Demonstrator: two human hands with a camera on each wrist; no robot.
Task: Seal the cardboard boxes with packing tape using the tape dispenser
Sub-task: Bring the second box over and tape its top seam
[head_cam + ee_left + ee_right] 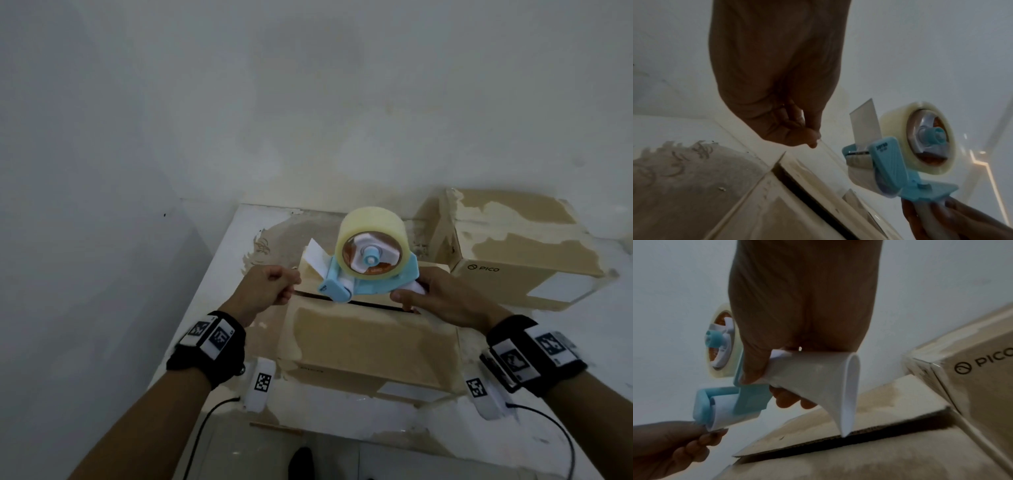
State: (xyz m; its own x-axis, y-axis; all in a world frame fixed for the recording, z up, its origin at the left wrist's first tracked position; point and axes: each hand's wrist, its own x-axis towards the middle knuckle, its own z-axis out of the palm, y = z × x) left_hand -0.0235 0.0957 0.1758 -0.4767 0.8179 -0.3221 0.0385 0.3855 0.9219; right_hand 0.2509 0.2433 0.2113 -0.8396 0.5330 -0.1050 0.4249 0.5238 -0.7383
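Your right hand (442,296) holds the tape dispenser (368,270) by its white handle (813,378). Your fingers (789,400) and thumb are wrapped tight around that handle. The dispenser is blue and white, with a big roll of clear tape (371,236) sitting on top. You hold it up just above the near cardboard box (370,335), right over the dark gap (373,304) where the two top flaps meet. The gap is open, with no tape over it.

Your left hand (270,289) is close to the front end of the dispenser, by the roller (861,172). Its fingers (797,129) are curled in, and the thumb and fingertips pinch the loose end of the clear tape. The tape end is thin and hard to see, but a shiny edge shows at your fingertips in the left wrist view. A clear flat flap (865,123) sticks up from the front of the dispenser.

A second cardboard box (513,246) sits behind and to the right, touching the near box. It has the word PICO on its side. Both boxes rest on a white table (219,274) with worn brown patches, pushed into the corner of a pale wall (308,102).
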